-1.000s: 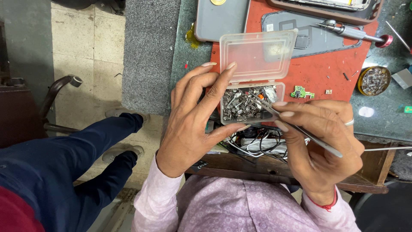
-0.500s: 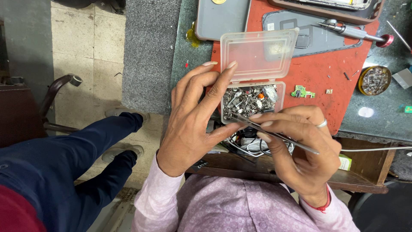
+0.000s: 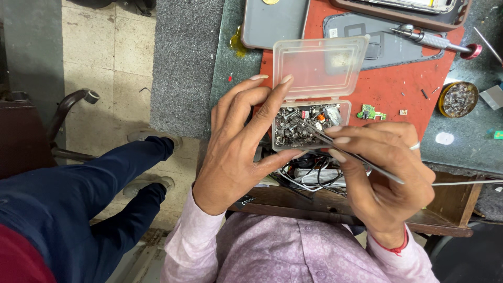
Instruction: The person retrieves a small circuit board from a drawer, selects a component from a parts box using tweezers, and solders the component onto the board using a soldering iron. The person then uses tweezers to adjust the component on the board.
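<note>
Left hand (image 3: 238, 144) is cradling the clear hinged parts box (image 3: 309, 126) above the tabletop (image 3: 445, 152) edge, fingers closed around its left side, lid standing open. Right hand (image 3: 385, 175) is pinching tweezers (image 3: 340, 148), fingers closed on the shaft; the long axis is slanting up-left, tips lying among the small metal parts (image 3: 293, 131), left of the right hand.
</note>
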